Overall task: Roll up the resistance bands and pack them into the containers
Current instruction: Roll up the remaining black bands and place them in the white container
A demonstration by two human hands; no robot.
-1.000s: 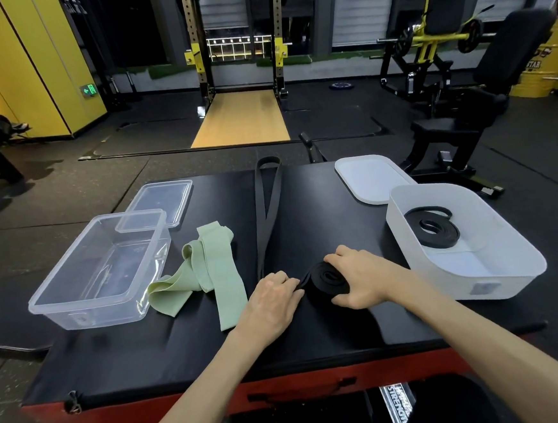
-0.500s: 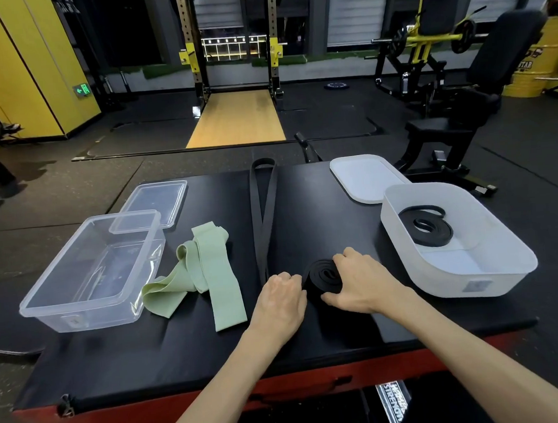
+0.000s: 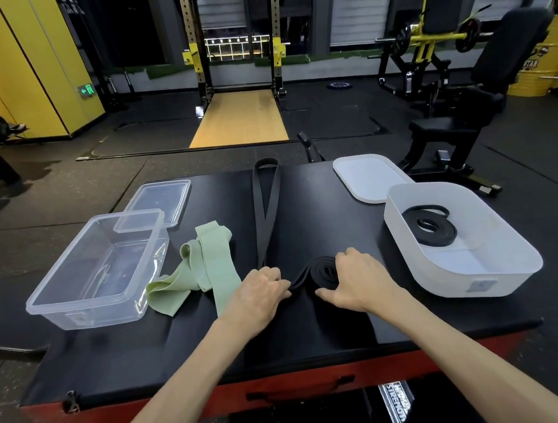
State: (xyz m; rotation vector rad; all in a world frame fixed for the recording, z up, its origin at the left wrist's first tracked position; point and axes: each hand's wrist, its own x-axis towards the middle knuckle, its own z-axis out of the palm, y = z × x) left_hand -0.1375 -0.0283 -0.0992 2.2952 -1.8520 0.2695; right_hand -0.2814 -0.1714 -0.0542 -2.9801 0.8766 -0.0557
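A long black resistance band (image 3: 268, 208) lies down the middle of the black padded table (image 3: 313, 325), its near end wound into a flat coil (image 3: 322, 271). My right hand (image 3: 356, 278) holds the coil, fingers curled over its right side and thumb at its front. My left hand (image 3: 261, 294) pinches the band's loose strip just left of the coil. A light green band (image 3: 202, 270) lies crumpled to the left. A rolled black band (image 3: 430, 226) sits inside the white container (image 3: 496, 277).
A clear plastic container (image 3: 44, 303) stands at the left with its clear lid (image 3: 160, 200) behind it. A white lid (image 3: 368, 176) lies behind the white container. Gym machines and a black bench stand beyond the table.
The coil has been turned a little and shifted right with my right hand. My left hand now pinches the strip feeding into it.
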